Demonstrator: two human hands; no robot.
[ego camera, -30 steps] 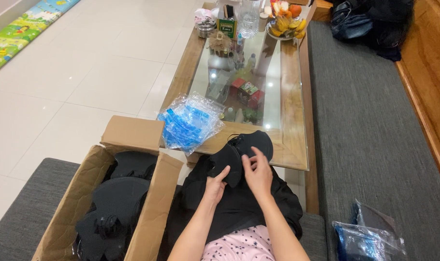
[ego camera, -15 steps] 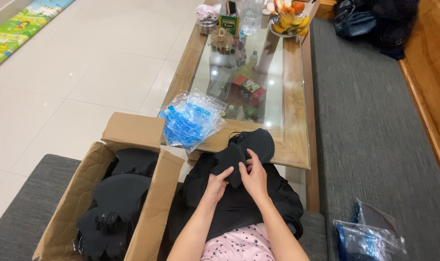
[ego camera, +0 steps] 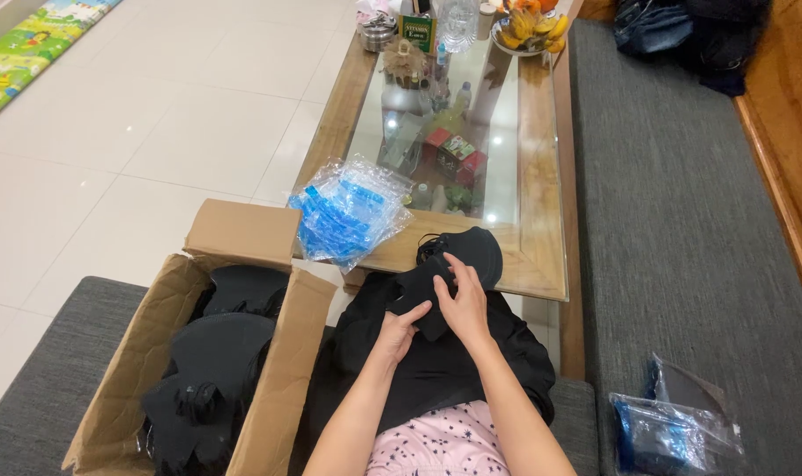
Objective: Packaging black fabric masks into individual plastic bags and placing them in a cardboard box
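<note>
Both hands work a small black fabric piece (ego camera: 419, 300) over my lap. My left hand (ego camera: 401, 324) pinches its lower left edge. My right hand (ego camera: 461, 298) grips its right side, fingers curled over the top. Under it lies a pile of black fabric (ego camera: 436, 361) spread across my knees, and a rounded black piece (ego camera: 478, 247) rests on the table's near edge just beyond my fingers.
An open cardboard box (ego camera: 242, 291) full of black pieces stands at my left. A stack of clear blue-printed plastic bags (ego camera: 348, 211) lies on the glass-topped wooden table (ego camera: 542, 176). A grey sofa (ego camera: 683, 220) runs along the right, with bagged items (ego camera: 674, 427) on it.
My hands have shifted slightly on the black piece, folding it smaller. The camera view has tilted down a little.
</note>
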